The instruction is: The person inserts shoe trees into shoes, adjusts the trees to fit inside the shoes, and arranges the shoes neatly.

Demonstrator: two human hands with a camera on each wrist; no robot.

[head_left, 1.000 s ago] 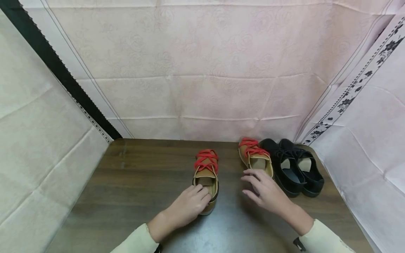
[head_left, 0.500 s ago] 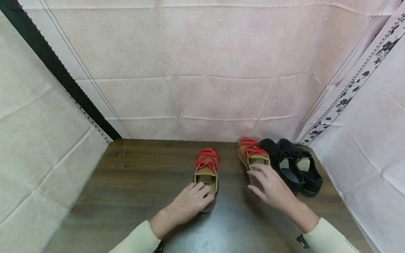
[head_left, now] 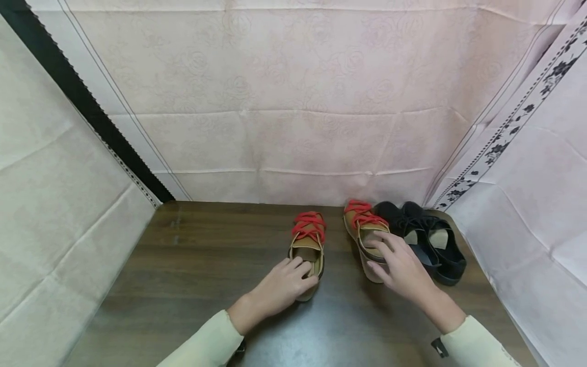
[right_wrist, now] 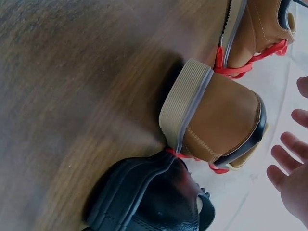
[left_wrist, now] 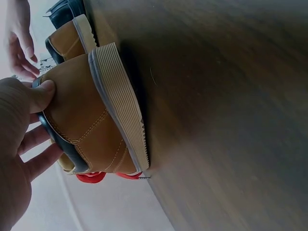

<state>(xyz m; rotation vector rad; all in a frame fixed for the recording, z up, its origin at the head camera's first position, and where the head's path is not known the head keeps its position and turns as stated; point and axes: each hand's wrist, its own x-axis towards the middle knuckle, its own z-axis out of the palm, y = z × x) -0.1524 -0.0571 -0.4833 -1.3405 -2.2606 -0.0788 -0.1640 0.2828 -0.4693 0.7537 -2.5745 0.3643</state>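
A brown shoe with red laces [head_left: 308, 235] stands toes-forward on the wooden surface. My left hand [head_left: 284, 286] pinches its heel collar; in the left wrist view the thumb [left_wrist: 42, 96] lies on the outside of the heel [left_wrist: 77, 98], with fingers at the opening. To the right stands the matching brown shoe [head_left: 359, 230], angled slightly, its heel [right_wrist: 224, 110] plain in the right wrist view. My right hand [head_left: 402, 265] hovers over the back of that shoe, fingers loosely bent and apart from it, holding nothing.
A pair of black lace-up shoes [head_left: 451, 257] stands close against the right brown shoe. Pale cloth walls [head_left: 298, 142] rise behind and at both sides of the wooden surface [head_left: 206, 255]. A gap separates the two brown shoes.
My left hand has shifted the left brown shoe to the right and slightly forward, nearer its mate. My right hand has drifted right and a little forward, uncovering the other brown shoe's heel.
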